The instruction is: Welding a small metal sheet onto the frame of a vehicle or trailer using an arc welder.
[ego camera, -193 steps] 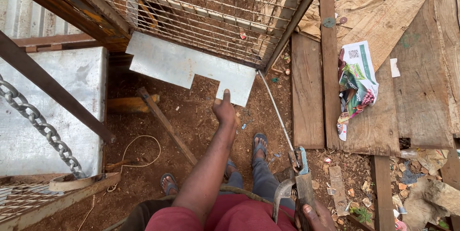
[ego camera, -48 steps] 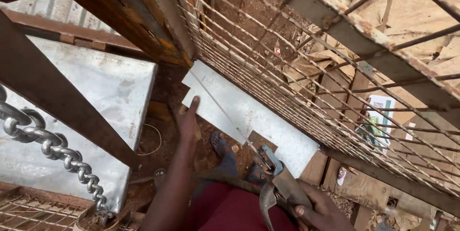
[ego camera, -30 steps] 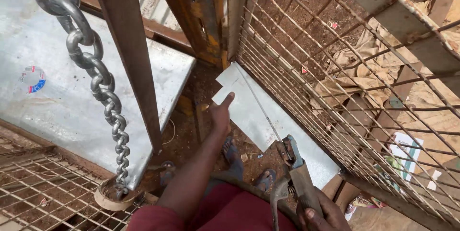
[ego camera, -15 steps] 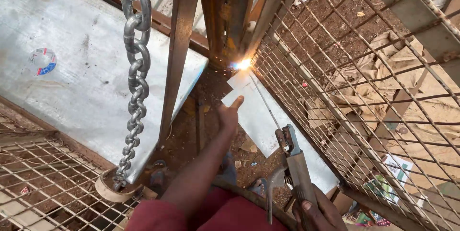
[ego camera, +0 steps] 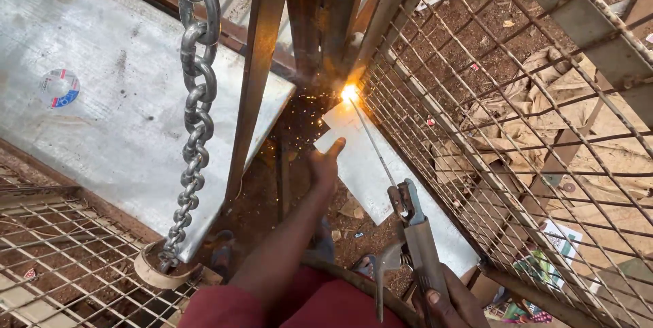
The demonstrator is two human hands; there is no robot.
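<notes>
Our right hand (ego camera: 445,301) gripped the electrode holder (ego camera: 418,246), rod sparking at twelve o'clock; left hand (ego camera: 325,162), fingers together, steadied the metal plate (ego camera: 381,185).

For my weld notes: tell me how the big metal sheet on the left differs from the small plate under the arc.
The big sheet is wide and carries a round disc; the small plate is narrow and bare. The sheet sits clear of the spark; the plate's top corner meets it. Both are dull grey metal.

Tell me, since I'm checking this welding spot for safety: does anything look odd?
Yes. The left hand is bare and stretched toward the sparks, with no glove. Sandalled feet stand just below, and a cutting disc lies loose on the metal sheet.
</notes>
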